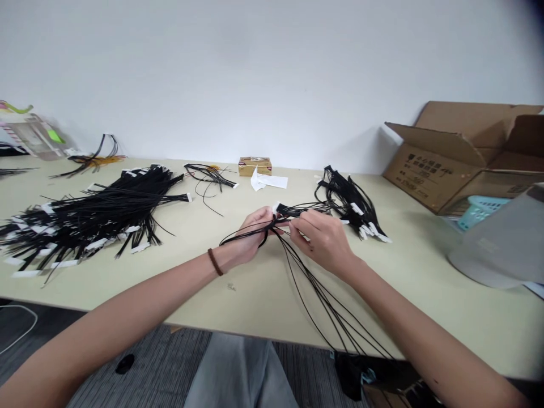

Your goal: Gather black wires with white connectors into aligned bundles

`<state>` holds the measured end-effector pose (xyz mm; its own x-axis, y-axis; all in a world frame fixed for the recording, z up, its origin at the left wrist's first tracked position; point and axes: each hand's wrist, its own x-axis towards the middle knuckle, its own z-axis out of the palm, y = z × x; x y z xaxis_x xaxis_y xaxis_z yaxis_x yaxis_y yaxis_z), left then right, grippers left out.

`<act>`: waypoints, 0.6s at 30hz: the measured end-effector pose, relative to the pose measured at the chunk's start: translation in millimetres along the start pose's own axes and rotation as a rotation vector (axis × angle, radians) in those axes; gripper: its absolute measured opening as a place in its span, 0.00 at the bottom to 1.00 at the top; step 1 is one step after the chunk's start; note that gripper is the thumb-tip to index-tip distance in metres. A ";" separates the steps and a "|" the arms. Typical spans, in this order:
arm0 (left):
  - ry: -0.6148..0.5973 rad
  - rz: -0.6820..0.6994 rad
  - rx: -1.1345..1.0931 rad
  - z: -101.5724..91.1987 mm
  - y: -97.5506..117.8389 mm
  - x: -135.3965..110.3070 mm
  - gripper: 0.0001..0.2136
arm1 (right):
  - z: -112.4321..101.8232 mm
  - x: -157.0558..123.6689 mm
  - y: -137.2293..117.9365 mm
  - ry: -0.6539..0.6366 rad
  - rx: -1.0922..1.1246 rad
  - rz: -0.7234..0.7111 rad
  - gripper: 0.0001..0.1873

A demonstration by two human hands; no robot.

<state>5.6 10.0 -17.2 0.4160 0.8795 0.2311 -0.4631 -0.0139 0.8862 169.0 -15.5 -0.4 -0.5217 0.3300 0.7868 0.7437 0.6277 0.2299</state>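
Both hands are together over the middle of the table, working on a bundle of thin black wires (306, 272) with a white connector (276, 208) at its upper end. My left hand (251, 235) is closed round the bundle just below the connector, some strands lying across the wrist. My right hand (321, 237) pinches the wires to the right of it with thumb and forefinger; what lies between those fingertips is partly hidden. Loose strands hang down over the table's front edge. Beyond my right hand lies a pile of black wire harnesses (351, 201) with white ends.
A large heap of black wire harnesses (106, 209) covers the table's left side. Smaller wire bunches (212, 174) lie behind it. A tissue box (255, 166) stands near the wall. An open cardboard box (433, 170), a teal basket (480, 209) and a grey bin (501, 243) are at right.
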 end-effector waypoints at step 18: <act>0.024 -0.030 0.085 3.4 -1.2 -2.2 0.11 | -1.0 1.1 -1.7 0.017 -0.066 -0.006 0.13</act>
<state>7.9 6.4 -17.4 0.4092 0.8913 0.1951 -0.3824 -0.0266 0.9236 167.5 -16.9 0.7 -0.5193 0.3145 0.7946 0.7669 0.5818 0.2709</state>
